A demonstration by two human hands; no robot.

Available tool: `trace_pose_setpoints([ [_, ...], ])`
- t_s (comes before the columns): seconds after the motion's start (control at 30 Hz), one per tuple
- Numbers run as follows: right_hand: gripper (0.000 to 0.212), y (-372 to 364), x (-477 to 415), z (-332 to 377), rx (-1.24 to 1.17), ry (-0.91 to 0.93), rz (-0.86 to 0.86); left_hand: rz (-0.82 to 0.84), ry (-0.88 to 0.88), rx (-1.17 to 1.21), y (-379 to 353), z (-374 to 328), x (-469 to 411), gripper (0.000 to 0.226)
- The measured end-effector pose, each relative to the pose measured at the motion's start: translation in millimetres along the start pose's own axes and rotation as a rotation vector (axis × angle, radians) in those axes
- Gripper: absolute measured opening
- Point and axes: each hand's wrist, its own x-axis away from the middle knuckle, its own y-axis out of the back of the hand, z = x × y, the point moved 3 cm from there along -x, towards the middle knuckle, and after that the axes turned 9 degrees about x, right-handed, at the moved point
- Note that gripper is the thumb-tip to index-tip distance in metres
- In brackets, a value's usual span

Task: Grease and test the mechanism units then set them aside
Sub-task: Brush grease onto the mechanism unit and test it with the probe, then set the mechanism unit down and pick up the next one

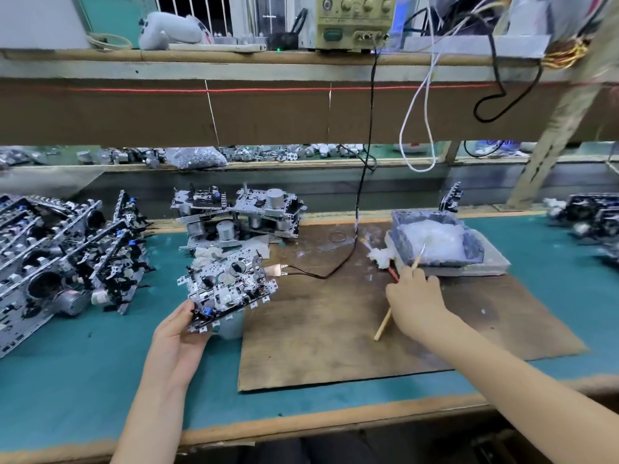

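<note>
My left hand (pixel 179 333) grips a metal mechanism unit (pixel 231 289) by its near left corner and holds it tilted above the green mat. My right hand (pixel 415 301) holds a thin wooden stick (pixel 384 324). The stick's tip reaches into a blue tray of white grease (pixel 435 241) at the right. A copper test contact (pixel 274 271) on red and black wires lies on the brown board (pixel 335 329), just right of the held unit.
Several mechanism units are lined up at the left (pixel 60 259), and a stack of them (pixel 237 216) sits behind the held one. More units lie at the far right (pixel 589 219). A black cable (pixel 360 195) hangs down from the instrument (pixel 355 21) on the upper shelf.
</note>
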Motion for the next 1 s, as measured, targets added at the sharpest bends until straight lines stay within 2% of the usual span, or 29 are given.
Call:
trace_pose_setpoints([
  [0.1, 0.027, 17.1, -2.7, 4.9, -0.2, 0.094, -0.158, -0.017, 0.011, -0.003, -2.1, -0.6, 1.9, 0.054],
  [0.2, 0.027, 39.0, 3.3, 28.2, -0.593, 0.356, -0.284, -0.024, 0.014, -0.01, -5.6, -1.4, 3.5, 0.054],
  [0.3, 0.031, 50.2, 10.5, 68.5, -0.791, 0.6, -0.133, -0.022, 0.019, 0.003, -8.3, -1.7, 4.6, 0.052],
  [0.37, 0.037, 51.3, 10.2, 97.6, -0.878, 0.669, -0.001, -0.032, 0.027, 0.03, -9.2, -1.4, 5.2, 0.051],
  [0.5, 0.035, 47.3, 8.5, 150.6, -1.259, 0.614, 0.162, -0.034, 0.03, 0.054, -9.4, -1.4, 6.2, 0.03],
  [0.6, 0.014, 47.3, 9.8, 177.7, -1.552, 0.52, 0.157, -0.017, 0.042, 0.041, -9.1, 0.9, 5.6, 0.028],
  [0.67, 0.014, 50.5, 11.4, 187.3, -1.68, 0.443, 0.106, 0.002, 0.054, 0.022, -11.0, 1.8, 5.9, 0.029],
  [0.77, 0.017, 53.8, 14.1, 191.8, -1.766, 0.343, -0.017, 0.025, 0.047, -0.021, -14.9, 1.0, 7.4, 0.032],
  [0.87, 0.008, 63.9, 12.8, 181.5, -1.83, 0.359, -0.107, 0.066, 0.085, 0.001, -19.6, 2.0, 8.0, 0.04],
  [0.9, 0.012, 68.3, 10.2, 175.2, -1.824, 0.372, -0.129, 0.072, 0.099, 0.018, -20.7, 2.3, 8.3, 0.039],
  [1.0, 0.02, 90.3, 7.3, 148.1, -1.723, 0.389, -0.224, -0.059, 0.116, 0.133, -15.0, 1.8, 5.6, 0.025],
])
